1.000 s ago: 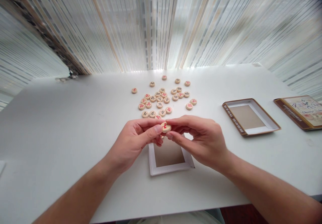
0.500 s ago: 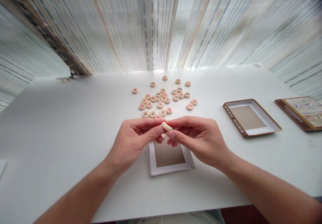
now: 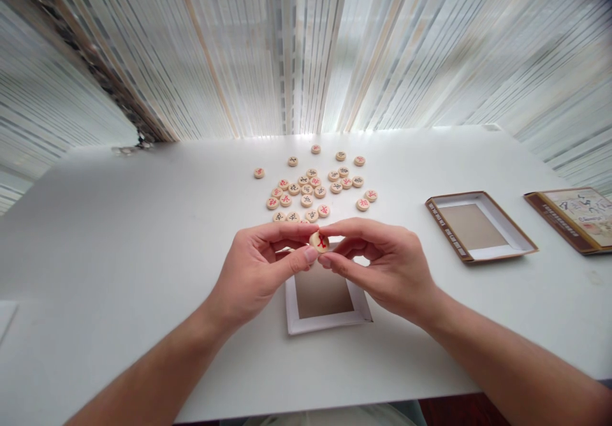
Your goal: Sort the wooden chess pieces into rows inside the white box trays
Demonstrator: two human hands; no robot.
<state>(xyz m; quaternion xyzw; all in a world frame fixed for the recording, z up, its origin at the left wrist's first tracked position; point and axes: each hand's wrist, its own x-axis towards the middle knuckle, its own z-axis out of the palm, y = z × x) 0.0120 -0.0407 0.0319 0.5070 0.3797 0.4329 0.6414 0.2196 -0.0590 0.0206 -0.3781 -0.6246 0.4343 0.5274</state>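
Between the fingertips of both hands is a round wooden Chinese chess piece, its red-marked face turned toward me. My left hand pinches it from the left with thumb and forefinger. From the other side, my right hand grips its right edge the same way. Below the hands lies a shallow white-lined box tray, partly covered by them. Just beyond, several loose chess pieces with red or black characters are scattered over the table; the nearest is mostly hidden behind my fingers.
A second shallow box part with brown printed sides rests to the right on the white table. Farther right is a printed box lid, cut off by the frame. Striped curtains hang behind the table.
The held chess piece has turned from edge-on to showing its red-marked face. My right fingers have shifted slightly around it; both hands stay in nearly the same place.
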